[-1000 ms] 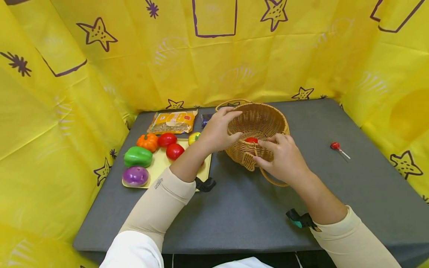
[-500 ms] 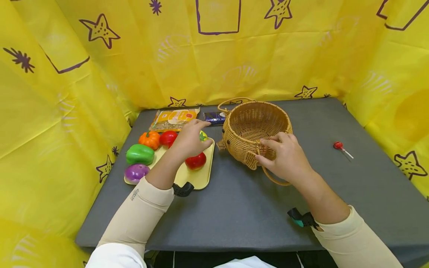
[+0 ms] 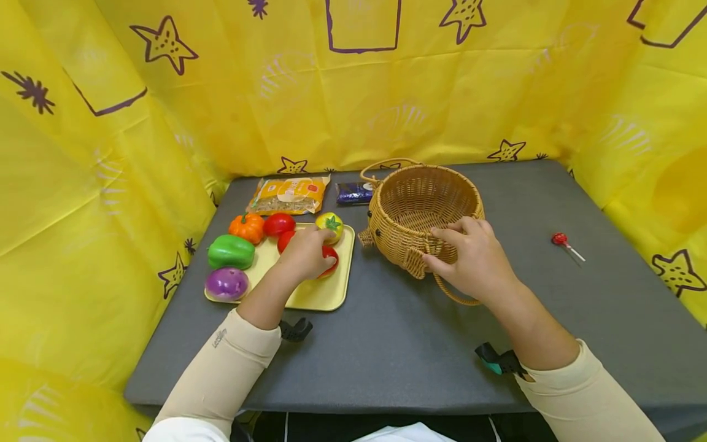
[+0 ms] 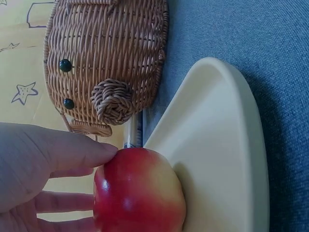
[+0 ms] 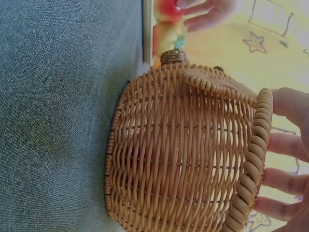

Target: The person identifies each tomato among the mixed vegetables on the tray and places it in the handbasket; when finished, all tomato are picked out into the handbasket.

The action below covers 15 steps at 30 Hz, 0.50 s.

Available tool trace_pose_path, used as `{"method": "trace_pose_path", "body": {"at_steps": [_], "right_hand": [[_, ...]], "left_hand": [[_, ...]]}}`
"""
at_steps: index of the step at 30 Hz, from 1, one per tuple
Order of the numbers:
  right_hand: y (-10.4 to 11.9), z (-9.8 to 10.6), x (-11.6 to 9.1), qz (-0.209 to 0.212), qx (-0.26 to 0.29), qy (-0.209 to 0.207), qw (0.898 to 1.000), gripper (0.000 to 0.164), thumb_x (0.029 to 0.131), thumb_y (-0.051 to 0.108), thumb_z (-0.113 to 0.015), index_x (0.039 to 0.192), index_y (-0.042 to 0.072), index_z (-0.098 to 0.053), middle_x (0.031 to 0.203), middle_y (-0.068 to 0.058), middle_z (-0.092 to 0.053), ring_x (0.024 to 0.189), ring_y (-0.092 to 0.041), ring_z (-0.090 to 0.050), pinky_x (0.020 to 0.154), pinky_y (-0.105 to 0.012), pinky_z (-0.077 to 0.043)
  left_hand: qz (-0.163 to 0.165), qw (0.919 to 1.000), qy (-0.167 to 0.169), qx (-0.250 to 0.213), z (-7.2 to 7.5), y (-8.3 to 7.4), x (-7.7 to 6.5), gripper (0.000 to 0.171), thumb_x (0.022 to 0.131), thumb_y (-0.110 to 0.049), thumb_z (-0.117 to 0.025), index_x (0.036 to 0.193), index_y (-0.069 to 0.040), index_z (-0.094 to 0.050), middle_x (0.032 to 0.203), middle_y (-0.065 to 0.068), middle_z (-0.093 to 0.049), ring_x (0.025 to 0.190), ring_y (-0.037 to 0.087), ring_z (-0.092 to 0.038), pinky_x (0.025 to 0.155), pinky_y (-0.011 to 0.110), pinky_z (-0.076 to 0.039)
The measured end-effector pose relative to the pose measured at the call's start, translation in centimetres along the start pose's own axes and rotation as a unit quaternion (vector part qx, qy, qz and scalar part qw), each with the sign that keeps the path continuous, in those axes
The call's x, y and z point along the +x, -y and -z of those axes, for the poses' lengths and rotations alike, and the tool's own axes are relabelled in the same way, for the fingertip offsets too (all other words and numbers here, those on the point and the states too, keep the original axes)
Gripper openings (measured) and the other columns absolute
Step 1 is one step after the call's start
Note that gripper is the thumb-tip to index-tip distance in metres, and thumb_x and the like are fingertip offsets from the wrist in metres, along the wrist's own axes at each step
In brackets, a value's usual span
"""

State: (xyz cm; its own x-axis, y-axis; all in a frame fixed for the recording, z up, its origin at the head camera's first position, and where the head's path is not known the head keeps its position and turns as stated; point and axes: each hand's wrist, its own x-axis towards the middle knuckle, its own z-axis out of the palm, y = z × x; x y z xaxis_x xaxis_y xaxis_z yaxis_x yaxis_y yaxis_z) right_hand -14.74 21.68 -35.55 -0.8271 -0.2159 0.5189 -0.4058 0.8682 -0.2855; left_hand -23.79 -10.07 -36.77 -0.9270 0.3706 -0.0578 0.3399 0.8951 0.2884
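My left hand [image 3: 302, 253] grips a red and yellow apple [image 4: 140, 188] on the pale yellow tray [image 3: 326, 299], thumb on one side and fingers on the other. To the right stands a pig-faced wicker basket [image 3: 389, 245] with a snout and looped handles. My right hand [image 3: 469, 255] pinches its near rim beside the woven ear; a red shape shows faintly through the weave in the right wrist view. Around the left hand lie a yellow vegetable with a green top [image 3: 329, 224], two red round ones, an orange pumpkin [image 3: 247, 229], a green bell pepper [image 3: 231, 252] and a purple oval vegetable [image 3: 226, 283].
Behind the tray lie an orange food packet [image 3: 289, 195] and a dark blue packet [image 3: 354, 193]. A red lollipop [image 3: 560, 239] lies at the right on the grey tablecloth [image 3: 386, 350]. Yellow patterned curtains [image 3: 353, 110] enclose the back and sides.
My left hand has moved from over the basket left and down to the tray and taken hold of the apple. The right hand stays on the basket rim.
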Motion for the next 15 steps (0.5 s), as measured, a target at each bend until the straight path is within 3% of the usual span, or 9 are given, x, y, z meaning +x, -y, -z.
{"method": "trace_pose_path", "body": {"at_steps": [5,10,15], "right_hand": [[-0.1,0.0,0.0,0.000,0.003,-0.001,1.000,0.045,0.079,0.030,-0.087,0.117,0.008,-0.078,0.098,-0.016,-0.061,0.094,-0.040,-0.055,0.097,-0.057,-0.043],[-0.1,-0.1,0.0,0.004,0.006,-0.004,1.000,0.044,0.079,0.030,-0.087,0.116,0.008,-0.078,0.098,-0.016,-0.061,0.093,-0.040,-0.055,0.097,-0.057,-0.043],[-0.1,-0.1,0.0,0.007,0.006,-0.008,1.000,0.045,0.078,0.029,-0.087,0.116,0.008,-0.078,0.099,-0.017,-0.062,0.093,-0.040,-0.056,0.096,-0.057,-0.043]], "left_hand": [[0.000,0.9998,0.013,0.012,0.1,0.0,-0.3,0.049,0.088,-0.024,-0.076,0.134,-0.010,-0.068,0.131,0.018,-0.065,0.117,0.038,-0.059,0.106,0.051,-0.046],[-0.003,0.9992,0.030,0.024,0.0,0.2,-0.8,0.042,0.087,-0.027,-0.077,0.124,-0.008,-0.072,0.117,0.013,-0.072,0.106,0.033,-0.062,0.098,0.047,-0.050],[-0.005,0.9996,0.020,0.019,-0.2,0.5,-1.1,0.039,0.087,-0.027,-0.076,0.119,-0.007,-0.073,0.113,0.013,-0.072,0.102,0.032,-0.062,0.094,0.046,-0.052]]}}
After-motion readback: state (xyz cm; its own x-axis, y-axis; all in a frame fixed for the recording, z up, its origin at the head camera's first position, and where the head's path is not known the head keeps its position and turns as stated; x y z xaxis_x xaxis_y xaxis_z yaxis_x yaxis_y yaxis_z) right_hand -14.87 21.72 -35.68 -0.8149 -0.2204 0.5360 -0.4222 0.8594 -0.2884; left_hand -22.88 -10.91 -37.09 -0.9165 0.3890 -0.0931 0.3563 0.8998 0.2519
